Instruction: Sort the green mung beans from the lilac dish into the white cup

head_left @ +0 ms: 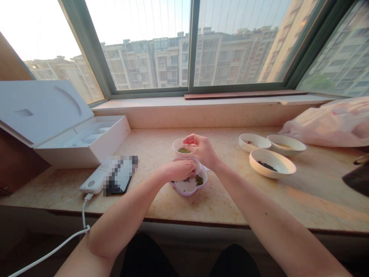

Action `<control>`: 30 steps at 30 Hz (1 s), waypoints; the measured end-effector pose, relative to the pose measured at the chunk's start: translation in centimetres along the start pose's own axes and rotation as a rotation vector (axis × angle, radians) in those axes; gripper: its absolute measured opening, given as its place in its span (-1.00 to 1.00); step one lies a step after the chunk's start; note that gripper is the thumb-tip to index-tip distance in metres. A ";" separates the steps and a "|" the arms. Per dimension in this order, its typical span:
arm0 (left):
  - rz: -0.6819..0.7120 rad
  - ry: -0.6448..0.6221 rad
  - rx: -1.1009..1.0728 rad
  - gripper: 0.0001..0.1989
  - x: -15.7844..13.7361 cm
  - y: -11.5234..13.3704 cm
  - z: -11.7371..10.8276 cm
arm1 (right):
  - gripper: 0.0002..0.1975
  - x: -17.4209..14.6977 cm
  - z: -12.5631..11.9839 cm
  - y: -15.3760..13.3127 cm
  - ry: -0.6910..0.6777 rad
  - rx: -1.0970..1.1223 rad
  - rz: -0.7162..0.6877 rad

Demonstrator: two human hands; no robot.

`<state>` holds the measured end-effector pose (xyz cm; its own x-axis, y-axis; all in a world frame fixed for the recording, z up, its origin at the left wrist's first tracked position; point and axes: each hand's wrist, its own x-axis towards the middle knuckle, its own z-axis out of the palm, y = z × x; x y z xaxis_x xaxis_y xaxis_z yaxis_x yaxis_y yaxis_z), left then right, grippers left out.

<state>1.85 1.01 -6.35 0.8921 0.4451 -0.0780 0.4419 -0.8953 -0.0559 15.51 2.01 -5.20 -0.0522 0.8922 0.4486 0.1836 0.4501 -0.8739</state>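
Note:
A white bowl with small green beans stands on the counter in front of me. My right hand is over its right side, fingers curled into a pinch; what they hold, if anything, is too small to make out. Nearer to me lies a flower-shaped dish with a pale purple rim, holding more green beans. Over this dish my left hand bends down with its fingers closed together; their tips are partly hidden, and I cannot see what is between them.
To the right stand three white bowls, one with dark contents, beside a plastic bag. An open white box, a white power bank with a cable and a phone lie left. Windows rise behind the counter.

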 end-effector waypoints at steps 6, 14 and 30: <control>-0.041 0.067 -0.152 -0.76 -0.2 -0.7 0.5 | -0.88 0.4 0.2 1.2 0.002 -0.318 -0.063; -0.112 0.137 -0.410 -0.77 -0.2 -0.8 0.5 | -0.78 0.5 -0.2 1.6 -0.018 -0.471 -0.059; 0.061 0.165 -1.508 -0.74 -2.0 -0.5 -3.7 | -0.82 0.0 -1.1 0.4 -0.003 -0.593 -0.026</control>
<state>0.22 0.54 -2.52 0.8670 0.4930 0.0718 -0.0051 -0.1353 0.9908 16.70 2.12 -5.32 -0.0670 0.8815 0.4674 0.6990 0.3758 -0.6085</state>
